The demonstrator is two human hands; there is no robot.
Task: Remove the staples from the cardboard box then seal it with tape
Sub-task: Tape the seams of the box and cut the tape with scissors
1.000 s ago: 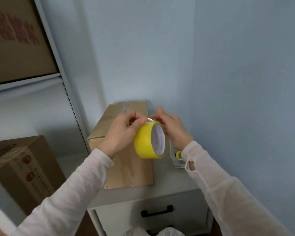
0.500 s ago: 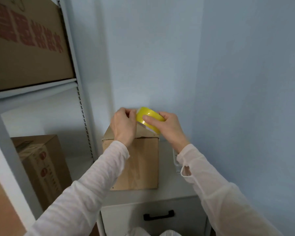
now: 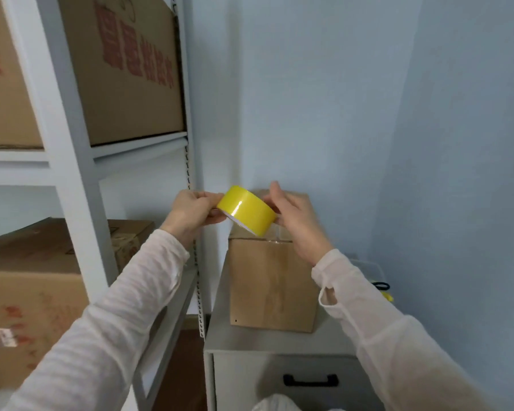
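Observation:
A plain cardboard box (image 3: pixel 272 289) stands on a grey cabinet (image 3: pixel 267 341) against the blue wall. Above its near top edge I hold a yellow roll of tape (image 3: pixel 247 209), tilted. My left hand (image 3: pixel 192 213) pinches the roll's left side. My right hand (image 3: pixel 294 221) grips its right side, and a clear strip of tape (image 3: pixel 275 235) runs from the roll down to the box's top front edge. Much of the box's top is hidden behind the roll and my right hand.
A white metal shelf rack (image 3: pixel 72 161) stands at the left with large printed cardboard boxes (image 3: pixel 125 69) on two levels. The cabinet has a drawer with a black handle (image 3: pixel 310 380). A clear container (image 3: pixel 374 277) with black and yellow items sits right of the box.
The roll has been lifted and shifted left, above the box's near top edge. The camera has tilted and turned, bringing more of the shelf rack into view.

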